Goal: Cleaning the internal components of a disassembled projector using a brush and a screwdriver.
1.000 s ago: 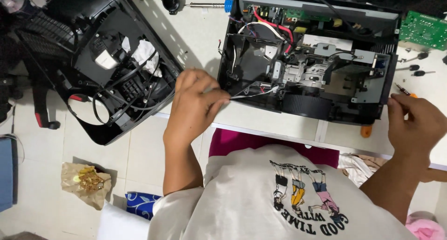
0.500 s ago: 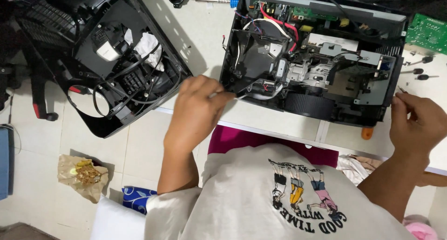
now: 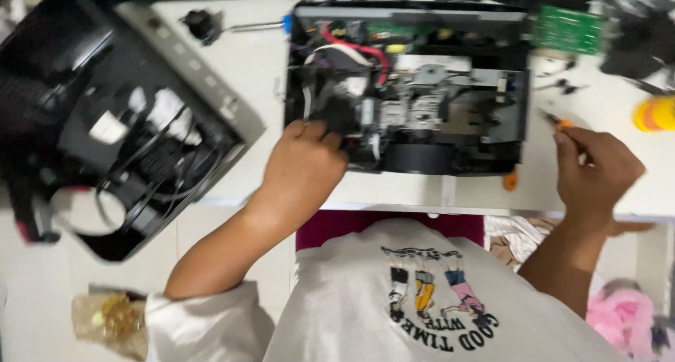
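Opened black device [image 3: 422, 88] shows wires, grey parts.

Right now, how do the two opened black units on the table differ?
The opened unit lies square on the table, packed with parts and a red wire; the left hand touches its corner. The black housing sits tilted, overhanging the table edge, holding mostly loose cables, untouched. Both are black and open.

Left hand [image 3: 304, 171] fingers curled forward; right hand [image 3: 595, 171] fisted (tight grip).
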